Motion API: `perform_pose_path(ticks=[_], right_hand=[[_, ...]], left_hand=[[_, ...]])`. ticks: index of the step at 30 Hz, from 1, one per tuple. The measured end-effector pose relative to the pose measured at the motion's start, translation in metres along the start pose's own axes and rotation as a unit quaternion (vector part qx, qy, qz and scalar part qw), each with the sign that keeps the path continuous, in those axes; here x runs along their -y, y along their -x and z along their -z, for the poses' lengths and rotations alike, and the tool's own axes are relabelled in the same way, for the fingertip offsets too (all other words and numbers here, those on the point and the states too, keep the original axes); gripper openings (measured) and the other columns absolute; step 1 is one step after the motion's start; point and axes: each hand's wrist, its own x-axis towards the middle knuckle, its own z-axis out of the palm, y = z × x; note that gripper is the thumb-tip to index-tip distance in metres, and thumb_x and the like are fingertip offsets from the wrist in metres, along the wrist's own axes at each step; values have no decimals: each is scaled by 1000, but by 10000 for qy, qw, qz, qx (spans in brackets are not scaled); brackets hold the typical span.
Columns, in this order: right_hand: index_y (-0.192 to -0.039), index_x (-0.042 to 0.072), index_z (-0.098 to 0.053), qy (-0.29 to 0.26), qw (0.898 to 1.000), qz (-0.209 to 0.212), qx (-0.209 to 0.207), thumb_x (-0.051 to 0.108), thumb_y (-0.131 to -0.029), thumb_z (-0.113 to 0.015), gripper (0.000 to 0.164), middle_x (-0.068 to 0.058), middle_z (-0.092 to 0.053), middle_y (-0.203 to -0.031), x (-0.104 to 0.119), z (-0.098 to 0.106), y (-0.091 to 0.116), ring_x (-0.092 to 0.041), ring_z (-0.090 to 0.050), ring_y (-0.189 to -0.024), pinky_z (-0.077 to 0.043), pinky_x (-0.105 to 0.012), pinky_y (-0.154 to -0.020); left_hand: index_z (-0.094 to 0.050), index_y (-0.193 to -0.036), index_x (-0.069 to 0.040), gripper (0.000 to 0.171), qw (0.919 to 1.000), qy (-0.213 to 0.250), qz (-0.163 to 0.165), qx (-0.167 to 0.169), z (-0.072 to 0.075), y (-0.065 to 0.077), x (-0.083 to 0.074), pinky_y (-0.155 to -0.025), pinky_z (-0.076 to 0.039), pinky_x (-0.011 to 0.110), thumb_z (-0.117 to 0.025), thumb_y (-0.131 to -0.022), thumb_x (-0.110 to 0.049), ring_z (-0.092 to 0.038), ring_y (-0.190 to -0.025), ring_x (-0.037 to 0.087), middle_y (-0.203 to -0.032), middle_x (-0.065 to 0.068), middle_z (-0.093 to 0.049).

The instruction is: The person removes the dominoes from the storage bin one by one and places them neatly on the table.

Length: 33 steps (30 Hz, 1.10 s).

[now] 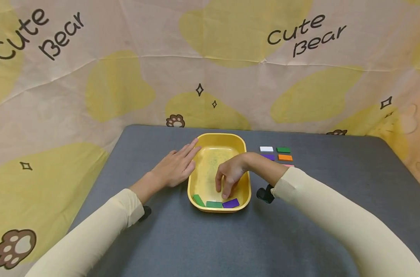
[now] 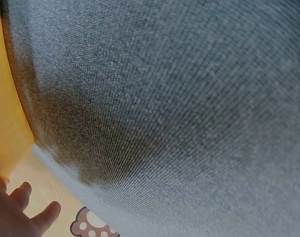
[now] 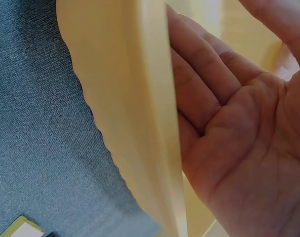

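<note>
A yellow plastic basin stands on the grey table. Along its near end lie a light green block, a darker green block and a purple block, all flat and rectangular. My left hand rests on the basin's left rim with fingers extended. Reaching over the right rim, my right hand points its bent fingers down inside, just above the purple block. No block shows between its fingers. The right wrist view shows a bare palm, with the fingertips hidden behind the rim.
Right of the basin, flat blocks lie in rows: white, green, purple, orange and pink, partly covered by the right forearm. A printed cloth hangs behind the table's far edge.
</note>
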Motion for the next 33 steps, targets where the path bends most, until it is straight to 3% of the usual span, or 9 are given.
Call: perform_pose_path(ticks=[6, 15, 25, 33], right_hand=[[-117, 2, -64, -266, 9994, -56, 205, 18, -89, -73, 33, -1, -68, -100, 3, -3, -2, -19, -68, -98, -51, -31, -95], [-114, 5, -64, -167, 9993, -122, 314, 16, -88, -74, 29, -2, -66, -100, 6, -7, -3, -16, -68, -94, -52, -29, -92], [-105, 5, -65, 28, 9991, -57, 427, 14, -87, -75, 23, 0, -63, -91, 7, -8, -6, -15, -63, -88, -51, -30, -90], [-107, 5, -64, -29, 9990, -223, 379, 6, -86, -75, 24, -1, -59, -95, 9, -10, -6, -12, -58, -85, -53, -31, -88]], left_hand=[[-24, -159, -10, 56, 10000, -21, -16, -37, -1, 0, 1, -107, -36, 54, -32, -106, -28, -29, -147, 26, -167, 4, -9], [-24, -159, -10, 56, 10000, -11, -38, -68, 0, 1, 0, -107, -36, 54, -32, -107, -27, -29, -148, 26, -167, 5, -10], [-25, -159, -10, 56, 9999, -17, -80, -124, -1, 2, 0, -105, -37, 54, -33, -106, -26, -29, -147, 26, -167, 6, -11], [-25, -158, -10, 55, 9999, -26, -55, -123, -1, 2, 1, -105, -37, 53, -32, -106, -26, -29, -147, 25, -167, 5, -11]])
